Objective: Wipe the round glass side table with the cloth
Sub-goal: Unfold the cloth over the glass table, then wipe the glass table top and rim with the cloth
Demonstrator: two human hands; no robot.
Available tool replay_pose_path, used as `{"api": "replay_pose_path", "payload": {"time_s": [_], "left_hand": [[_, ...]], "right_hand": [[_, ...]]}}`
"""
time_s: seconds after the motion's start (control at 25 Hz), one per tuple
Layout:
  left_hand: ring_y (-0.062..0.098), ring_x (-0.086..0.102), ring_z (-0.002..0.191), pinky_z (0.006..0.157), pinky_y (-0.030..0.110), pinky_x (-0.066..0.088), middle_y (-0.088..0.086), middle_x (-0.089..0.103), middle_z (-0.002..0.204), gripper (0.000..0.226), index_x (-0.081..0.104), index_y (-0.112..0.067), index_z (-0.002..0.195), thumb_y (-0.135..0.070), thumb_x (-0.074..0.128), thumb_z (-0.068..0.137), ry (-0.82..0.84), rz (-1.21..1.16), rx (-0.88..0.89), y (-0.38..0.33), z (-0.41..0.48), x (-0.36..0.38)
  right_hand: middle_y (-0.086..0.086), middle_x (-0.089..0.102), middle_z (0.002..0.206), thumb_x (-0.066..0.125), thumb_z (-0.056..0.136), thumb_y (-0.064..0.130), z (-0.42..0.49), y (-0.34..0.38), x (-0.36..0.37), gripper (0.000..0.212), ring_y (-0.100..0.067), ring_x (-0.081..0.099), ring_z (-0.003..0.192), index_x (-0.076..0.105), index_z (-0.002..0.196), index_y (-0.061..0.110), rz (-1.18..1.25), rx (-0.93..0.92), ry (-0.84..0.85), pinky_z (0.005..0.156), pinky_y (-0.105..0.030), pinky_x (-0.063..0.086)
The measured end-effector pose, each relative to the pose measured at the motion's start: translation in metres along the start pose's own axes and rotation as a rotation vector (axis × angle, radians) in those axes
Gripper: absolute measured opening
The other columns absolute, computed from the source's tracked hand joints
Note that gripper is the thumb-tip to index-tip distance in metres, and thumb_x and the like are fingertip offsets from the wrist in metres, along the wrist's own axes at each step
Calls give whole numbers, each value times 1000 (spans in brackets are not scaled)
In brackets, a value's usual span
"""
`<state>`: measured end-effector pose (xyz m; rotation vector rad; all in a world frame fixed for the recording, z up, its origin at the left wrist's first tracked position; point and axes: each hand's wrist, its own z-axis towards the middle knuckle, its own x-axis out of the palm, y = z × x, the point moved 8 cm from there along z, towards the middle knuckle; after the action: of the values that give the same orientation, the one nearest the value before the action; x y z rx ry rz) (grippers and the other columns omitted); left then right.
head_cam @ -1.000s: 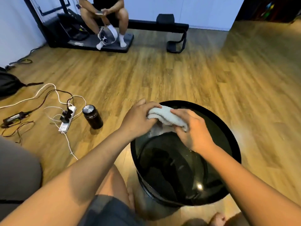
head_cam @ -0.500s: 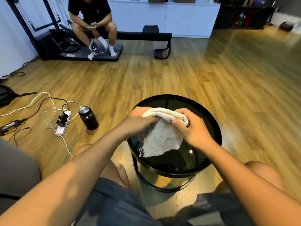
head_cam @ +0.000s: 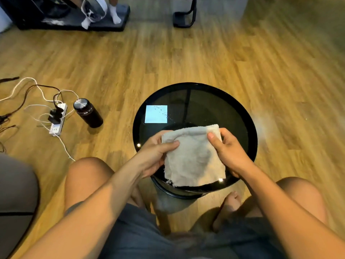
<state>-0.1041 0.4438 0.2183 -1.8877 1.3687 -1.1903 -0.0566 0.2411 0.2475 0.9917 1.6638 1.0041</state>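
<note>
A round side table (head_cam: 250, 116) with dark glass and a black rim stands on the wood floor between my knees. Small water drops dot the glass near a bright square reflection at its far left. A pale, frayed cloth (head_cam: 192, 157) is spread flat over the near half of the glass. My left hand (head_cam: 155, 152) pinches its left edge, thumb on top. My right hand (head_cam: 229, 150) pinches its upper right corner. Whether the cloth touches the glass I cannot tell.
A dark bottle (head_cam: 87, 113) with a metal lid stands on the floor left of the table. Beside it lies a white power strip (head_cam: 57, 118) with tangled cables. A grey cushion (head_cam: 16, 199) sits at lower left. Another person's feet (head_cam: 115, 15) rest on a black platform far back.
The cloth has gone from bunched between my hands to spread out flat. My hands have drawn apart and toward the table's near edge. The camera has tilted down.
</note>
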Motion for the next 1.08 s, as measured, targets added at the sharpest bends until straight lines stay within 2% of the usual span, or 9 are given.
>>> {"api": "replay_pose_path", "payload": {"time_s": [0.08,0.2,0.32,0.44,0.68,0.8,0.88,1.0,1.08], "left_hand": [[19,72,94,79,37,59,1,77,97,16,73,-22,105,-16,62,95,-102,27,-6,14,7,-13],[14,74,85,65,30,57,0,78,93,25,77,-23,98,-23,52,101,-53,24,-40,25,8,-19],[15,73,77,58,28,56,0,74,83,17,68,-24,102,-10,63,93,43,201,9,34,4,-15],[12,72,75,61,25,56,-4,73,81,47,57,-29,125,-7,71,85,94,384,26,42,5,-4],[8,66,82,69,17,50,-12,67,92,34,63,-28,123,-30,69,90,138,1066,156,63,20,15],[5,60,87,77,23,50,-13,60,100,38,58,-24,129,-35,64,93,41,1264,278,68,23,15],[14,56,107,96,36,47,-7,59,116,38,57,-23,129,-37,60,94,-71,1431,416,66,27,4],[27,48,127,113,50,28,4,55,131,38,57,-19,129,-35,57,95,-285,1544,609,52,28,-13],[32,35,143,120,58,11,11,46,146,48,51,-14,137,-38,52,96,-303,1606,639,50,36,-19]], "right_hand": [[5,68,92,63,92,40,-5,-14,0,25,-16,68,80,56,113,29,-15,81,11,65,-29,54],[-3,76,97,70,88,21,-17,-31,6,32,-20,74,86,59,119,21,248,229,140,63,-29,59],[1,71,100,61,94,16,-21,-35,-2,17,-15,72,85,62,109,25,49,135,45,65,-28,60],[13,65,98,54,97,17,-21,-32,-6,18,-9,64,90,61,103,33,-110,-18,-5,75,-31,55],[16,55,73,56,97,26,-12,-60,-13,16,-3,52,61,56,108,37,-456,-93,3,56,-21,41],[-3,55,117,55,96,32,-6,-84,-17,36,-22,57,98,47,131,29,-732,13,-133,78,-36,49],[-12,48,133,46,96,43,-20,-94,13,45,-36,46,120,44,137,25,-1020,-94,-153,94,-48,44],[-16,25,159,22,99,55,-50,-117,71,60,-41,13,147,28,151,27,-1159,-156,76,118,-56,10],[-14,15,163,22,102,47,-43,-124,68,56,-36,4,150,25,154,26,-1143,-174,83,119,-50,-4]]}}
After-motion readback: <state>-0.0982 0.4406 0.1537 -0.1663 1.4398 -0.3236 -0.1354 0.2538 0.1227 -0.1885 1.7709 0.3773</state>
